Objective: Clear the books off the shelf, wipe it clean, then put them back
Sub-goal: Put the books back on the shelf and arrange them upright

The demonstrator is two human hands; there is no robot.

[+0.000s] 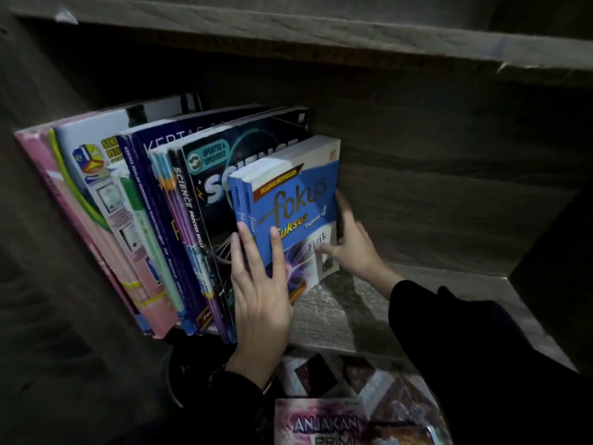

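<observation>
The left hand [260, 303] lies flat, fingers straight and slightly spread, pressing on the spine and lower front cover of the blue Fokus book [295, 200]. The right hand [353, 242], in a dark sleeve [465, 342], grips the same book at its open edge, with the thumb on the cover near the word "Fizik" and the fingers curled round behind the edge. The book stands on the shelf [385, 309] at the right end of the row, leaning left, with a second blue spine [239, 203] of the same series just beside it. Next to the left comes the black Science Process Skills book [205, 175], taller than the blue ones. Beyond it stand a purple book [150, 162] with "Kertas" on its cover, a white book with a crest [96, 162], and pink books [45, 168] at the far end against the shelf's left wall [19, 220]. All of them tilt left, touching one another. The shelf board to the right of the row shows bare, pale wood grain. Below the shelf's front edge lies another book with "Anjakan" on its cover [324, 425], resting face up on a patterned surface.
</observation>
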